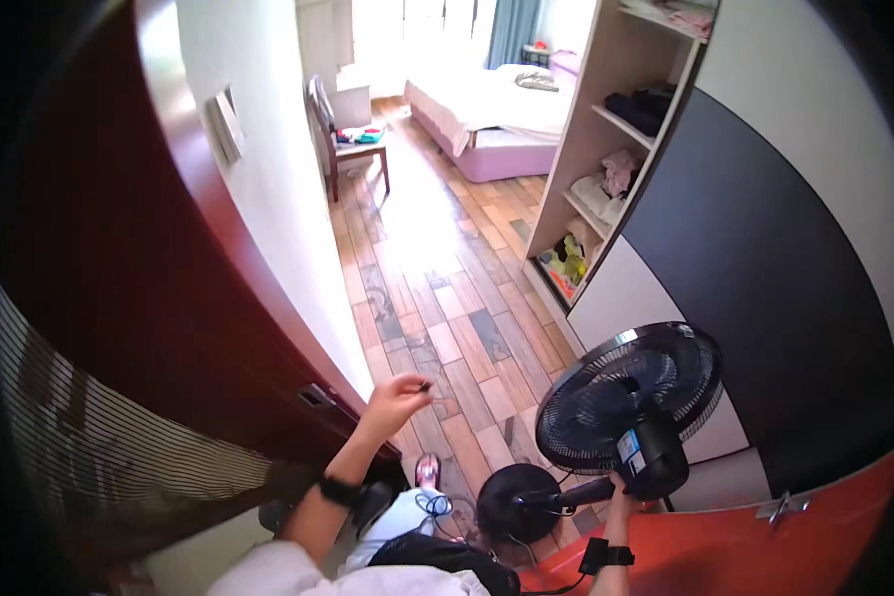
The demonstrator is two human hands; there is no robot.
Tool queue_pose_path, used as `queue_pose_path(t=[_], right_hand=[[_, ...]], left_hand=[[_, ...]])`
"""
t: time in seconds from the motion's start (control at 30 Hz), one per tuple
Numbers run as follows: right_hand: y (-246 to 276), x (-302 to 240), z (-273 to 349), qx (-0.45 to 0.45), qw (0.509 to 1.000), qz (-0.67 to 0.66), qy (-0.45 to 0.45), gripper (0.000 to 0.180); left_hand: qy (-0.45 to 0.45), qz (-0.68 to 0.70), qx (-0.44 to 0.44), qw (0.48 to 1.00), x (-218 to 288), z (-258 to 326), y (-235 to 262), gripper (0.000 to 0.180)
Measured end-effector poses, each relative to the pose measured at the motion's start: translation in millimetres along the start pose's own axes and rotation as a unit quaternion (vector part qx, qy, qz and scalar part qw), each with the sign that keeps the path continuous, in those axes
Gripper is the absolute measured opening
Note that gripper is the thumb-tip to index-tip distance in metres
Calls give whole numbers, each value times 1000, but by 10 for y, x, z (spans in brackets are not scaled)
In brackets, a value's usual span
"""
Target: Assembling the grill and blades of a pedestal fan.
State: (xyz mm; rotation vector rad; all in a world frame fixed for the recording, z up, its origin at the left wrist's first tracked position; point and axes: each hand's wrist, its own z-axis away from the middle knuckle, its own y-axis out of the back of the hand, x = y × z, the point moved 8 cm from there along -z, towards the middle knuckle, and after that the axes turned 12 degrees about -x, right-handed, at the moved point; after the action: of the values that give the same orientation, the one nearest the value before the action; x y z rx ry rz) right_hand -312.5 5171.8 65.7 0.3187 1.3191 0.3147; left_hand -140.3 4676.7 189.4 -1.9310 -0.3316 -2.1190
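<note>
On the wooden floor (437, 288) beside the wardrobe (765, 258) stands a black pedestal fan (626, 392), its round grille tilted upward above a round base. The right hand (618, 487) grips its neck; the left hand (397, 397) pinches something small and dark.

- Premises: a private home, seen from a doorway into a bedroom.
- Bed (492, 114) with pale bedding at the far end, near a bright window with a blue curtain (512, 30).
- Open wardrobe shelves (616, 149) along the right wall, holding folded clothes and soft items.
- Wooden chair (343, 139) against the left wall, small items on its seat.
- Wood-pattern plank floor (437, 268) throughout.
- Black pedestal fan (626, 392) standing near the dark red door (119, 268).
</note>
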Motion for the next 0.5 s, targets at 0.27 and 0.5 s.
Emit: queue_pose_path(t=[0.27,0.5], right_hand=[[210,800,-376,58,996,-28,67,62],[-633,-357,-1073,58,989,128,45,48]], left_hand=[[47,124,-23,991,-1150,-2673,-168,23],[81,77,-32,993,-1412,-3732,606,22]])
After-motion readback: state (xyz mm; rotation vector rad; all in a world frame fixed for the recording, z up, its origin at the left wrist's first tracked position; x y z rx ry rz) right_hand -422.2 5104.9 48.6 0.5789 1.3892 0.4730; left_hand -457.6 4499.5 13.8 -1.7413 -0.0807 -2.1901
